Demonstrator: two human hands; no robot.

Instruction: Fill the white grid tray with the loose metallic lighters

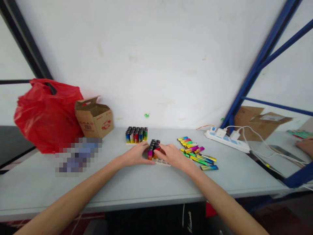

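Near the middle of the tabletop stands a white tray (164, 163), partly filled with upright, colourful lighters (150, 153) with black tops. My left hand (135, 154) curves around its left end, thumb along the front and fingers behind, gripping it. Over the right part of the tray, my right hand (172, 156) is closed with thumb and fingers on a red lighter (157, 148) at the edge of the group. Its lower end is hidden by the fingers. Loose shiny lighters (193, 150) lie scattered right of my right hand. Behind my left hand stands a full block of upright lighters (136, 135).
A red plastic bag (49, 117) and an open cardboard box (94, 119) stand at the left, by a blurred patch. Right are a white power strip (227, 140) with cables, a blue metal frame (256, 65) and flattened cardboard (256, 124). Another person's hand (305, 145) shows far right.
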